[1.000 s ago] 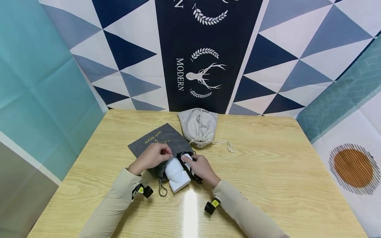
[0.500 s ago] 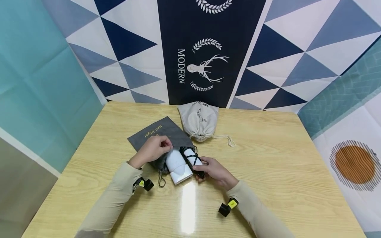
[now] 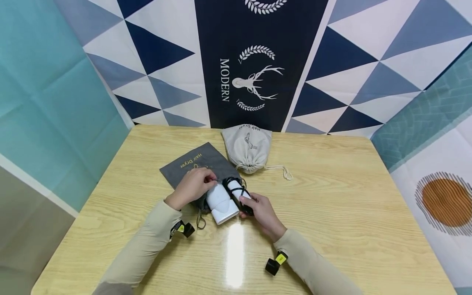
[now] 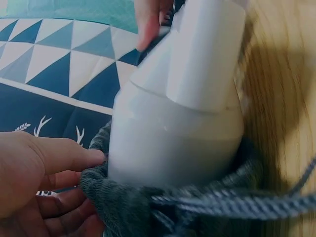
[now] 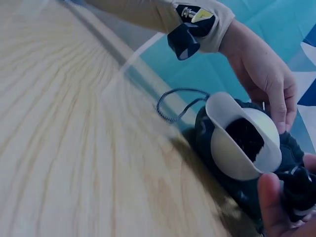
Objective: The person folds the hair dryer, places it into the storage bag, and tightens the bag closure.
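A white hair dryer (image 3: 222,206) lies partly inside a dark grey drawstring bag (image 3: 195,157), its flat nozzle (image 5: 244,136) sticking out of the mouth. Black cord is wound around its white handle (image 3: 237,189), which also shows outside the bag. At the bag's rim (image 4: 101,182), my left hand (image 3: 193,186) pinches the cloth beside the dryer's body. My right hand (image 3: 262,212) grips the outer end of the handle with the cord, thumb on top. The part of the dryer deeper in the bag is hidden.
A light grey drawstring bag (image 3: 248,147), cinched closed, lies at the back of the wooden table (image 3: 332,205), its cord trailing right. A patterned cloth wall (image 3: 247,94) stands behind the table. A loop of the dark bag's cord (image 3: 200,222) lies left of the nozzle.
My right hand has shifted from the handle's part near the bag's mouth to its outer end. The left hand keeps its place on the rim. The head view has shifted slightly.
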Tool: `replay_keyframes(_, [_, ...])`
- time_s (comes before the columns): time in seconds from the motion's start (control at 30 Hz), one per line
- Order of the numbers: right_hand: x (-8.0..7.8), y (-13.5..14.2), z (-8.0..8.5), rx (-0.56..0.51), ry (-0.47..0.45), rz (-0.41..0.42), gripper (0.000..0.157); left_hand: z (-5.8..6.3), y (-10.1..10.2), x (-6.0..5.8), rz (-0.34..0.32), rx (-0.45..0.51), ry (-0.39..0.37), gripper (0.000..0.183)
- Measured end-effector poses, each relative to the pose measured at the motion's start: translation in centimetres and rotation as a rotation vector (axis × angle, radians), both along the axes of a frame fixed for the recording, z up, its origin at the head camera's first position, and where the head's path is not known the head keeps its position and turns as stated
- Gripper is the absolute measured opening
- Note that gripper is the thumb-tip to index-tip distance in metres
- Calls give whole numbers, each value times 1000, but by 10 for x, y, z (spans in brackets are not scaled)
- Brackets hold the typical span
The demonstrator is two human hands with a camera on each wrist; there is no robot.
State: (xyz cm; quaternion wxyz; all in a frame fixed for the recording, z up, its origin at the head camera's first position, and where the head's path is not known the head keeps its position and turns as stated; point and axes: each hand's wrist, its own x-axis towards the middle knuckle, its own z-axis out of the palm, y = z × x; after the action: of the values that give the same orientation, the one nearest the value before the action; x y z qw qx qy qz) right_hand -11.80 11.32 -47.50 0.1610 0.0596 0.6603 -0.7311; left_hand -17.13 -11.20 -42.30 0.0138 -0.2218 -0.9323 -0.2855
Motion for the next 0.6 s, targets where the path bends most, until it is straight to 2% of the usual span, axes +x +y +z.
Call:
replay_keyframes(0.27, [-3,-18,2,-69,-7,-118,25,2,-1,2,-53,126,-154,9])
replay_keyframes(0.4, [-9,-28,2,-108,-23,-156,24,4,0,2,-74,173,-159,10])
replay_keyframes(0.6, [-15,-39,1,-214,-107,-217,22,6,3,3,-82,227,-165,11])
